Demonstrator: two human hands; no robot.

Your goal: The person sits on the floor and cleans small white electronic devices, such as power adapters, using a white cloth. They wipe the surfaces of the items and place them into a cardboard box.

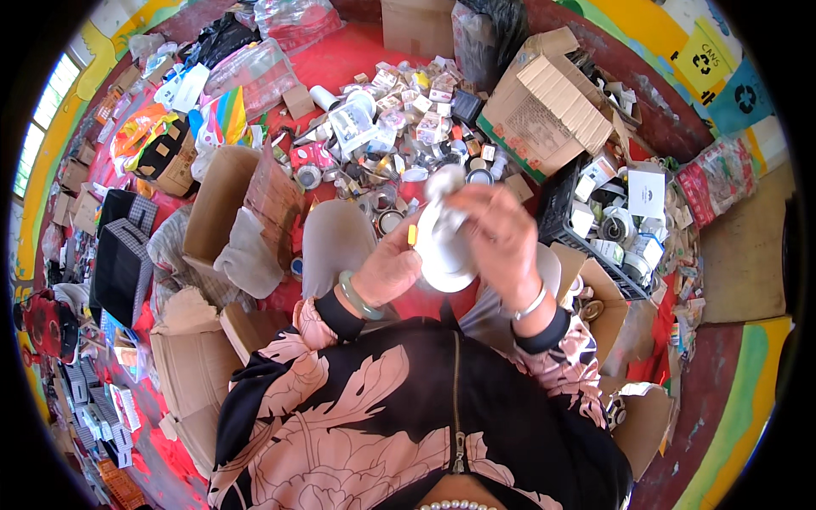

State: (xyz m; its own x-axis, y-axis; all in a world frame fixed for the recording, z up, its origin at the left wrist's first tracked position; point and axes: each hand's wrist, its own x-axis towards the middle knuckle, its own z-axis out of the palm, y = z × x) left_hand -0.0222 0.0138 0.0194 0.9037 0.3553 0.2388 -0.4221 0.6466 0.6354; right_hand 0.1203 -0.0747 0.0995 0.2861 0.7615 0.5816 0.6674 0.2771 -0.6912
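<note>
My left hand (389, 270) grips the left edge of a white, round, dish-like piece (445, 265) with a smooth rim, held over my lap. A small yellow piece (412, 235) shows by the left fingertips. Bent over the dish's right side, my right hand (501, 234) is closed and somewhat blurred; what its fingers hold is hidden. A whitish, crumpled-looking lump (444, 181) sits at the dish's far edge, beside the right fingers. I cannot tell whether it belongs to the dish.
Beyond my knees spreads a pile of small boxes, jars and lids (399, 119) on red sheeting. A black crate (557, 223) full of containers stands to the right, with an open carton (608, 306) nearer me. Cardboard boxes (223, 200) and black bins (123, 255) stand left.
</note>
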